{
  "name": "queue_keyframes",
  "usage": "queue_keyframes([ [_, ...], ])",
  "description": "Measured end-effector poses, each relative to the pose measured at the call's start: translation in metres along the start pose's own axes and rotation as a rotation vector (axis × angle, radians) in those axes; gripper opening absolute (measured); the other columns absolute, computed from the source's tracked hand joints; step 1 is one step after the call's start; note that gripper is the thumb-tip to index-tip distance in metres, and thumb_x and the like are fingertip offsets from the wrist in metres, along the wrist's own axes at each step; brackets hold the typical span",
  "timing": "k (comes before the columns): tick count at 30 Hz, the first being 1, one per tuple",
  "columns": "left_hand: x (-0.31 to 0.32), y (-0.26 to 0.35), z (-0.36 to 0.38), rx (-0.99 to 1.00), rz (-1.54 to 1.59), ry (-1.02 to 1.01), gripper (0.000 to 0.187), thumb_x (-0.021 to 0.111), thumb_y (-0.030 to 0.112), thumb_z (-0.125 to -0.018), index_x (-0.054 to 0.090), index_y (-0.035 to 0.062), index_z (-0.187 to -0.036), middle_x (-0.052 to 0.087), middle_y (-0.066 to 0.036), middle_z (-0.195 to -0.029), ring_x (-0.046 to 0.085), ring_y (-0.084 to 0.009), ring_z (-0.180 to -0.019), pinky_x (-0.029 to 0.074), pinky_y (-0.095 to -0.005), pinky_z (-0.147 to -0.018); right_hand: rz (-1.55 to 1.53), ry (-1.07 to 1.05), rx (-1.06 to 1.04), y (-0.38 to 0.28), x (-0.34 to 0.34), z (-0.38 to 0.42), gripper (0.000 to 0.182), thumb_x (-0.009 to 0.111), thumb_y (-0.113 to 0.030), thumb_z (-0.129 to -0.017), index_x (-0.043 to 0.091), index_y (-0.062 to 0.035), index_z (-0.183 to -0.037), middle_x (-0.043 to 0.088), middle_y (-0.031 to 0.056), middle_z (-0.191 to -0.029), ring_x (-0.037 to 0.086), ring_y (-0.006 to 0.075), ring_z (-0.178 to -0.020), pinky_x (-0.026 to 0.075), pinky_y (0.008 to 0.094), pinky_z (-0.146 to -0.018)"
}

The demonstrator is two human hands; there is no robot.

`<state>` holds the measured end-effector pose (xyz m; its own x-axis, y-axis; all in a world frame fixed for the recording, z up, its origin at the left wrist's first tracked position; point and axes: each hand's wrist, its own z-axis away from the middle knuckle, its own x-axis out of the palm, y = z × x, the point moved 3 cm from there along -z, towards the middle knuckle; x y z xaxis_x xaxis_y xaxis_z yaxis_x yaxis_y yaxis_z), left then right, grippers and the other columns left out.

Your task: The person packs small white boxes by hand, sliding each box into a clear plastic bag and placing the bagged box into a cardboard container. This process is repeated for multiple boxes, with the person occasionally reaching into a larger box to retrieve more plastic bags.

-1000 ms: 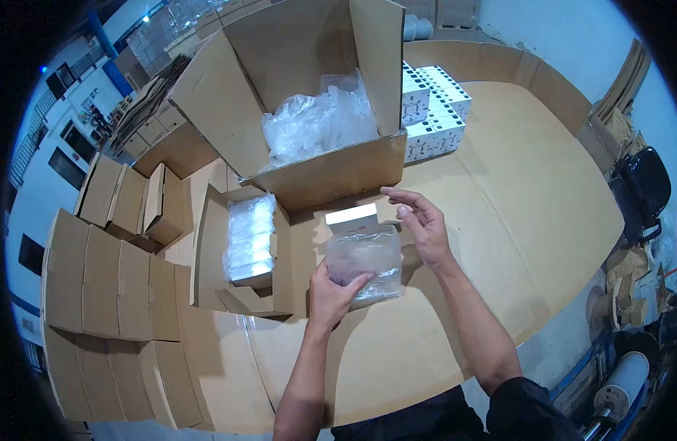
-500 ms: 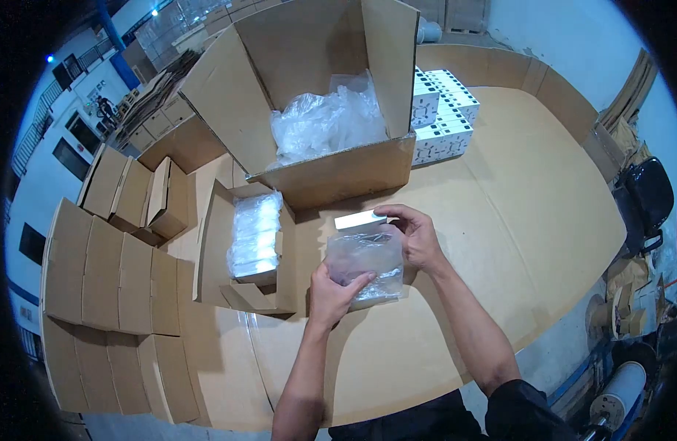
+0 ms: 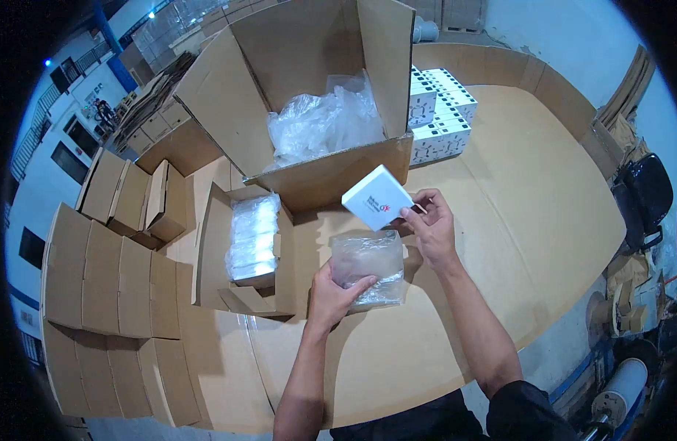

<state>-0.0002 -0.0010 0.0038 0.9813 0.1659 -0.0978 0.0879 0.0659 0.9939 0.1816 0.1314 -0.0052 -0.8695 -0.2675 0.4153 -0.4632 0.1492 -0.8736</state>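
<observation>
A small flat white box (image 3: 376,197) with dark print and a red mark is pinched at its lower right corner by my right hand (image 3: 432,226). Just below it, my left hand (image 3: 336,298) grips a clear plastic bag (image 3: 369,259) between thumb and fingers. The box is outside the bag, above its upper edge. To the left of my hands stands an open carton (image 3: 288,257) with several plastic-wrapped packs (image 3: 253,237) stacked in a row.
A large open carton (image 3: 338,167) filled with loose plastic bags (image 3: 325,121) stands behind. White printed boxes (image 3: 443,132) are stacked to its right. Several closed brown cartons (image 3: 103,275) line the left side. A raised cardboard edge (image 3: 500,62) borders the table's far side.
My right hand has lifted the white box up from the bag's upper edge and turned its printed face toward me. The left hand keeps the bag in nearly the same place.
</observation>
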Motion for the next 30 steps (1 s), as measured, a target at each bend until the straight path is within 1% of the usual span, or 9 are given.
queue_keyframes([
  [1,0.0003,0.0004,-0.0001,0.0,0.0,-0.001,0.049,0.089,0.012,-0.077,0.064,-0.0019,-0.118,0.073,-0.011,-0.108,0.069,-0.0186,-0.099,0.055,-0.0341,-0.089,-0.097,0.044,0.049,0.0006,-0.001,0.0006,0.027,0.065,0.008,-0.092,0.051,-0.0017,-0.112,0.06,0.0093,-0.108,0.067,0.0215,-0.102,0.061,0.0407,-0.091],
  [2,0.0006,0.0008,-0.0003,0.005,-0.013,0.001,0.049,0.088,0.012,-0.077,0.064,-0.0019,-0.118,0.073,-0.011,-0.108,0.069,-0.0186,-0.099,0.055,-0.034,-0.09,-0.177,0.026,0.055,-0.0001,-0.0008,0.0,0.024,0.064,0.006,-0.094,0.049,-0.0032,-0.109,0.061,0.0107,-0.108,0.068,0.0269,-0.104,0.062,0.0496,-0.092],
  [5,-0.0011,-0.0032,-0.0008,0.004,-0.038,0.012,0.049,0.088,0.012,-0.078,0.064,-0.002,-0.118,0.073,-0.012,-0.108,0.07,-0.0185,-0.098,0.055,-0.0339,-0.09,-0.322,0.019,0.138,-0.0052,0.0024,0.0026,0.022,0.064,0.004,-0.094,0.049,-0.0038,-0.107,0.063,0.0134,-0.107,0.069,0.0287,-0.104,0.062,0.0489,-0.092],
  [12,-0.0018,-0.0044,-0.0014,-0.002,-0.057,0.011,0.047,0.087,0.012,-0.078,0.064,-0.0021,-0.117,0.073,-0.011,-0.108,0.07,-0.0183,-0.098,0.055,-0.0337,-0.09,-0.397,0.002,0.194,0.0011,-0.0002,0.0027,0.019,0.065,0.001,-0.095,0.049,-0.002,-0.105,0.066,0.0172,-0.106,0.071,0.0285,-0.102,0.062,0.0488,-0.09],
  [15,-0.0017,-0.0054,-0.0017,0.015,-0.032,0.023,0.046,0.087,0.012,-0.079,0.065,-0.0022,-0.117,0.074,-0.011,-0.107,0.07,-0.0181,-0.099,0.055,-0.0334,-0.089,-0.381,-0.01,0.195,-0.0008,0.0015,0.004,0.018,0.066,0.001,-0.095,0.05,-0.0016,-0.103,0.066,0.0163,-0.103,0.07,0.0268,-0.1,0.062,0.0465,-0.09],
  [18,-0.003,-0.0022,-0.0005,0.003,-0.026,0.039,0.046,0.087,0.012,-0.079,0.065,-0.0022,-0.117,0.074,-0.01,-0.107,0.07,-0.0179,-0.098,0.055,-0.0331,-0.089,-0.335,-0.037,0.188,0.0007,-0.0004,0.0039,0.017,0.068,0.0,-0.094,0.053,-0.0026,-0.1,0.067,0.0131,-0.099,0.069,0.0216,-0.097,0.06,0.0411,-0.09],
  [20,-0.0036,-0.0004,-0.0003,-0.003,-0.019,0.049,0.046,0.086,0.012,-0.079,0.065,-0.0022,-0.117,0.074,-0.01,-0.106,0.071,-0.0178,-0.098,0.055,-0.0331,-0.089,-0.264,-0.052,0.148,0.0002,-0.0022,0.0028,0.016,0.07,-0.001,-0.093,0.054,-0.0036,-0.098,0.066,0.009,-0.096,0.066,0.016,-0.094,0.057,0.0348,-0.089],
  [23,-0.0037,-0.0002,-0.0006,-0.007,0.003,0.048,0.045,0.086,0.012,-0.079,0.065,-0.0024,-0.116,0.074,-0.01,-0.106,0.071,-0.0178,-0.098,0.055,-0.033,-0.089,-0.206,-0.069,0.127,0.0017,-0.0068,0.0017,0.017,0.071,-0.002,-0.092,0.055,-0.0047,-0.096,0.065,0.0064,-0.095,0.064,0.0125,-0.091,0.055,0.0307,-0.086],
  [30,-0.0047,-0.0085,-0.0033,0.027,-0.059,0.036,0.046,0.087,0.014,-0.079,0.066,-0.0024,-0.117,0.074,-0.011,-0.107,0.071,-0.0186,-0.099,0.055,-0.0338,-0.09,-0.2,-0.078,0.123,-0.005,-0.0026,0.0035,0.016,0.07,-0.003,-0.094,0.055,-0.0056,-0.098,0.063,0.0042,-0.095,0.062,0.0105,-0.089,0.052,0.0281,-0.082],
])
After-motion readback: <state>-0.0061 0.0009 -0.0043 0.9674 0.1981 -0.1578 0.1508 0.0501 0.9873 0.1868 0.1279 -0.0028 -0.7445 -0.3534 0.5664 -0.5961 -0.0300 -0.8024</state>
